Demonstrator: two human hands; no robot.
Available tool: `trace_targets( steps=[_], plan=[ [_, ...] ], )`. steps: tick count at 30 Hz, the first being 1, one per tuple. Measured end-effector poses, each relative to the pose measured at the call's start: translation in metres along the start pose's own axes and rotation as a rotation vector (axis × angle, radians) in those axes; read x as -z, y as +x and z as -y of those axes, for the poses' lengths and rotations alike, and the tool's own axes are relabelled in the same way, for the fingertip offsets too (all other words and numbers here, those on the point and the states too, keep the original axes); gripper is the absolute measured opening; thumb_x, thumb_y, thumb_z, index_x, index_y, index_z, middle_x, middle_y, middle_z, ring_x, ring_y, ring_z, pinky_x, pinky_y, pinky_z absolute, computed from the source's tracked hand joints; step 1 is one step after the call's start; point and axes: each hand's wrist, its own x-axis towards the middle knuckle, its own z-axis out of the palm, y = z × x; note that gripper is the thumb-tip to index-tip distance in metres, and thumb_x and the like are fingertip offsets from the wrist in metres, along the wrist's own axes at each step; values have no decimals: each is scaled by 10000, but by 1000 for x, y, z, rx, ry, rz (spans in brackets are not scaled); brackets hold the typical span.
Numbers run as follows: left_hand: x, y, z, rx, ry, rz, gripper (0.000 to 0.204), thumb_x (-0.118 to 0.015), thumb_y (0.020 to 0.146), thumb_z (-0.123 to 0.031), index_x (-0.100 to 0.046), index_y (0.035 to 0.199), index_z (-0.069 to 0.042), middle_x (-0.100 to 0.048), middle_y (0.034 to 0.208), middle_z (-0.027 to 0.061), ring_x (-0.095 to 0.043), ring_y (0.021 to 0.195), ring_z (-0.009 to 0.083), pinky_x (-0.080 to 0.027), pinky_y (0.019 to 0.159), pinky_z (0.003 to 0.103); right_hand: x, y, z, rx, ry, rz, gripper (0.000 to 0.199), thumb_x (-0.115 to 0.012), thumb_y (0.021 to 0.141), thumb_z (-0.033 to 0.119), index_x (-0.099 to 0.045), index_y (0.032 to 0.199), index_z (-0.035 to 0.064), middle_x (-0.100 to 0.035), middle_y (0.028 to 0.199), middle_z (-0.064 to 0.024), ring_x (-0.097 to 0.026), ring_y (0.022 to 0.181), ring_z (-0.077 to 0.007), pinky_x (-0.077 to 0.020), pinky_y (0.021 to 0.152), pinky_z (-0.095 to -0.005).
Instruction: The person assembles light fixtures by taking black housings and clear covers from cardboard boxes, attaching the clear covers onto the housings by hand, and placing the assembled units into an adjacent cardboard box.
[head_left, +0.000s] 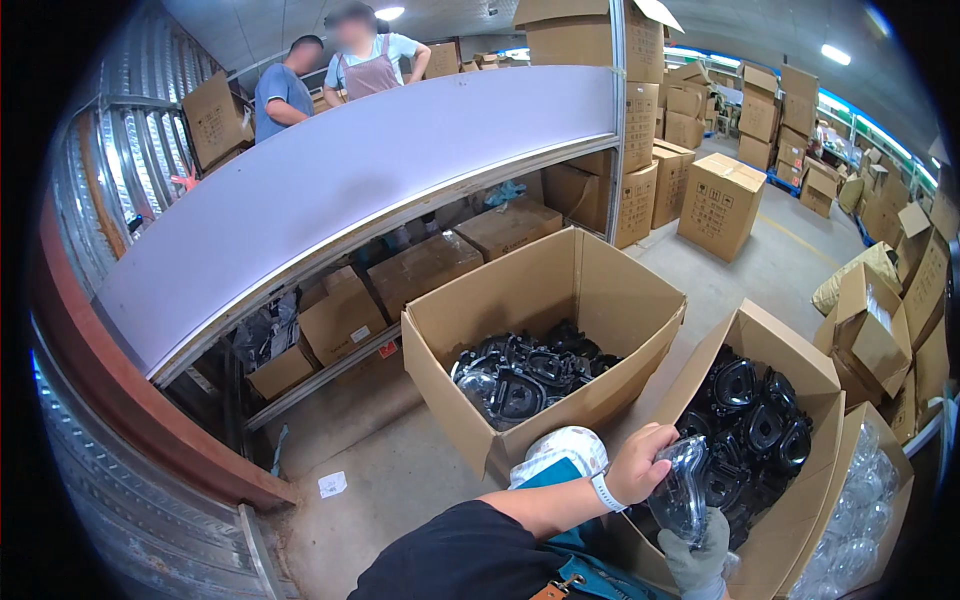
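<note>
The left hand (640, 462) is bare, with a white wristband, and its fingers are curled closed over the upper edge of a clear plastic shell (683, 490) — a curved, transparent moulded piece, seemingly a lens or visor. The right hand (700, 555), in a grey knit glove, cups the same shell from below, fingers wrapped around its lower end. The piece is held in the air at the near right, just over the near edge of the right-hand cardboard box (790, 375), which is filled with black moulded frames (757, 425).

The shell looks thin and light, stiff enough to keep its curve yet likely to flex or crack if squeezed across the middle, and its glossy face would smudge, scratch and slip under a bare fingertip. The rims look the safest hold — which is where both hands sit.

To the left stands a larger open carton (560, 290) with more black parts (525, 375) in its bottom. At the far right a bag of clear shells (860, 520) shows. Beyond, a long grey table (350, 180) has two people standing at its far side, and stacked cartons (720, 205) fill the floor.
</note>
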Motion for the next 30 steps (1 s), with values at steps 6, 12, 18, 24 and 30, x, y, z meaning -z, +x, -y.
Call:
trace_targets(
  steps=[6,12,18,24,30],
  plan=[
    [8,10,-8,-160,-5,68,639,-311,893,-629,-490,824,-19,-468,780,126,-450,763,283,-355,733,365,14,-11,-10,272,-174,72,568,-795,630,71,-520,1126,40,-575,1031,-67,-573,840,-156,-488,722,-301],
    [6,10,-16,-263,-81,81,490,-301,961,-456,-517,783,-54,-519,830,96,-478,818,261,-338,814,376,13,-22,-10,107,244,216,578,-719,738,1,-460,1254,22,-527,1147,-115,-548,976,-254,-503,792,-362],
    [5,3,-16,-319,-31,161,485,-332,948,-475,-523,787,-59,-517,841,99,-490,854,268,-334,829,406,16,-39,-15,175,58,155,562,-637,848,324,-463,1283,15,-540,1211,-161,-574,998,-297,-486,822,-422],
    [-13,-3,-11,-219,-395,116,826,-594,778,-651,-357,1254,-19,-330,1301,177,-332,1273,329,-280,1046,449,22,-37,-27,-91,251,40,614,-702,749,254,-462,1261,15,-551,1173,-123,-566,990,-236,-479,838,-357],
    [-29,-28,-19,431,-962,346,933,-710,646,-686,-425,1277,-60,-534,1161,115,-490,1173,216,-349,1032,361,15,-10,14,-204,346,135,703,-789,631,67,-439,1239,34,-552,1114,-67,-558,943,-165,-488,805,-287]
  ],
)
